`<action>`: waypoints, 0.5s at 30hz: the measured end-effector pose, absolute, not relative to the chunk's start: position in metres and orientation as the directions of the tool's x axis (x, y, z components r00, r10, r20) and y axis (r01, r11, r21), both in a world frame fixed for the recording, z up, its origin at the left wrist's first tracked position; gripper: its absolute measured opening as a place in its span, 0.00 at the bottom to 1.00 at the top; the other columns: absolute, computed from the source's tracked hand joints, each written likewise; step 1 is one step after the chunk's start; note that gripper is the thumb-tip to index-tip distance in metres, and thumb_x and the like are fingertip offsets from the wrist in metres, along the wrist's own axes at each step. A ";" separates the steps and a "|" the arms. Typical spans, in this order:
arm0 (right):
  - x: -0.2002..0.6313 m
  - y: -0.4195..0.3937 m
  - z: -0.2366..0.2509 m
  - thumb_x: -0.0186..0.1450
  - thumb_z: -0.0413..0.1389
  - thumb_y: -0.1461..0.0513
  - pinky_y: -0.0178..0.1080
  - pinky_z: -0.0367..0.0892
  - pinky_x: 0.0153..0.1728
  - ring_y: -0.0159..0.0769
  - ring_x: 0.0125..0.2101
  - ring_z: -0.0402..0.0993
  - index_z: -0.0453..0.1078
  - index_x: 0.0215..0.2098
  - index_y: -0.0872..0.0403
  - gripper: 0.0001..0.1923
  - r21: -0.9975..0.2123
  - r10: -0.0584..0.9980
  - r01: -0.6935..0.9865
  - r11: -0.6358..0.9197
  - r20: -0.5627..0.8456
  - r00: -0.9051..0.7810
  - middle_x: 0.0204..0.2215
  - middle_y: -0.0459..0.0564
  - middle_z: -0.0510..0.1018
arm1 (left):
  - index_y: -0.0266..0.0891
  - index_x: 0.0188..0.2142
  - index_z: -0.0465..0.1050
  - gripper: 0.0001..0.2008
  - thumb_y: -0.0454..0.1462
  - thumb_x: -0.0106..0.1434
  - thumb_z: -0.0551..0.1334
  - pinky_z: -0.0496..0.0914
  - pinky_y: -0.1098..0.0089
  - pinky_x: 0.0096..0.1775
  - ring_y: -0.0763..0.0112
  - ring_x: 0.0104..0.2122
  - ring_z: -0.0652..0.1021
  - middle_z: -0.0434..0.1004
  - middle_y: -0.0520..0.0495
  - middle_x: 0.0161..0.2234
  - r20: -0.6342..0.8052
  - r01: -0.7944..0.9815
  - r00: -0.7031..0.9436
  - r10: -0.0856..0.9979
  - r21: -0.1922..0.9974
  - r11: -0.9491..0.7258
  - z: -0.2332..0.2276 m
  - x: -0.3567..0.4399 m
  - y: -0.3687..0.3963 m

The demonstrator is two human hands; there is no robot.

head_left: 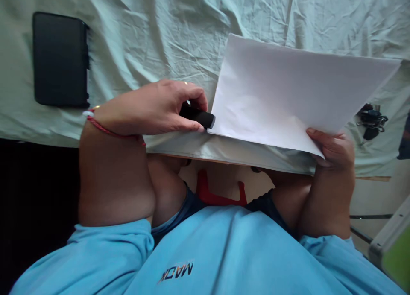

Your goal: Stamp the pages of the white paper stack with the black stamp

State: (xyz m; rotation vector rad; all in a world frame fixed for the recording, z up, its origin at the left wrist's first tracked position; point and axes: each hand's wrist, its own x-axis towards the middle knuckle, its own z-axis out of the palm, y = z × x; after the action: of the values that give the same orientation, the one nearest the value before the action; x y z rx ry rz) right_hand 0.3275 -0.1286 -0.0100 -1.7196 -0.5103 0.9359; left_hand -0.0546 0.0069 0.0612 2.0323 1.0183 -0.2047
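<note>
Several white paper sheets (288, 90), stacked together, lie slanted above the cloth-covered table in front of me. My right hand (335, 147) is closed on their near right corner, thumb on top and the fingers hidden beneath. At the near left corner, my left hand (179, 105) is closed around a small black stapler (198, 115). The stapler's front end meets the paper's corner; whether its jaws are pressed together cannot be made out. My palm covers its back end.
A black rectangular case (60, 59) lies at the far left of the pale green tablecloth (153, 34). To the right of the paper sits a bunch of keys (371, 120). The table's near edge runs above my lap, with a red stool (208, 194) below.
</note>
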 end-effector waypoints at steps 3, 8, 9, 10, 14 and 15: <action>0.324 -0.127 -0.010 0.39 0.81 0.62 0.37 0.84 0.38 0.38 0.35 0.84 0.83 0.35 0.55 0.25 -0.926 0.718 -0.121 -0.359 -0.357 0.598 0.37 0.49 0.87 | 0.38 0.47 0.79 0.19 0.51 0.67 0.66 0.65 0.66 0.43 0.63 0.42 0.76 0.81 0.47 0.44 -0.429 0.711 0.609 0.667 0.668 -0.220 0.059 -0.053 0.004; 0.323 -0.126 -0.010 0.38 0.81 0.62 0.35 0.83 0.36 0.37 0.34 0.83 0.83 0.36 0.58 0.27 -0.919 0.699 -0.134 -0.370 -0.370 0.611 0.37 0.52 0.87 | 0.37 0.46 0.77 0.22 0.53 0.76 0.58 0.68 0.65 0.49 0.66 0.43 0.74 0.83 0.46 0.47 -0.170 0.767 0.373 0.912 0.610 -0.200 0.048 -0.034 -0.005; 0.323 -0.126 -0.010 0.37 0.81 0.62 0.35 0.83 0.37 0.37 0.34 0.83 0.83 0.36 0.57 0.28 -0.922 0.702 -0.135 -0.364 -0.367 0.611 0.37 0.52 0.87 | 0.37 0.46 0.78 0.21 0.51 0.78 0.56 0.68 0.64 0.51 0.66 0.45 0.75 0.82 0.46 0.48 -0.121 0.777 0.377 0.918 0.580 -0.243 0.045 -0.030 -0.007; 0.323 -0.125 -0.009 0.37 0.81 0.62 0.35 0.83 0.37 0.37 0.34 0.83 0.83 0.36 0.57 0.28 -0.923 0.704 -0.132 -0.360 -0.362 0.611 0.37 0.52 0.87 | 0.37 0.47 0.78 0.21 0.50 0.79 0.54 0.68 0.63 0.54 0.65 0.46 0.75 0.81 0.45 0.49 -0.103 0.784 0.395 0.913 0.556 -0.276 0.041 -0.025 -0.008; 0.321 -0.124 -0.006 0.36 0.81 0.61 0.34 0.82 0.34 0.36 0.31 0.82 0.83 0.33 0.57 0.26 -0.911 0.689 -0.115 -0.396 -0.378 0.618 0.34 0.51 0.86 | 0.40 0.49 0.76 0.20 0.51 0.80 0.53 0.68 0.56 0.61 0.57 0.55 0.75 0.80 0.42 0.53 -0.115 0.783 0.464 0.878 0.516 -0.346 0.017 -0.014 -0.011; 0.321 -0.124 -0.005 0.36 0.81 0.61 0.34 0.82 0.34 0.36 0.31 0.82 0.83 0.33 0.56 0.26 -0.907 0.688 -0.113 -0.406 -0.385 0.615 0.35 0.51 0.86 | 0.42 0.46 0.76 0.16 0.49 0.78 0.56 0.68 0.54 0.61 0.54 0.55 0.76 0.81 0.42 0.51 -0.075 0.778 0.451 0.890 0.521 -0.350 0.009 -0.012 -0.011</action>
State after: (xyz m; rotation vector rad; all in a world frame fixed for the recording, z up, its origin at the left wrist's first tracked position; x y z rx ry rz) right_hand 0.3208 -0.1238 -0.0052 -1.7834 -0.4679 0.9484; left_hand -0.0121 -0.0106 0.0091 2.2168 1.3945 0.3032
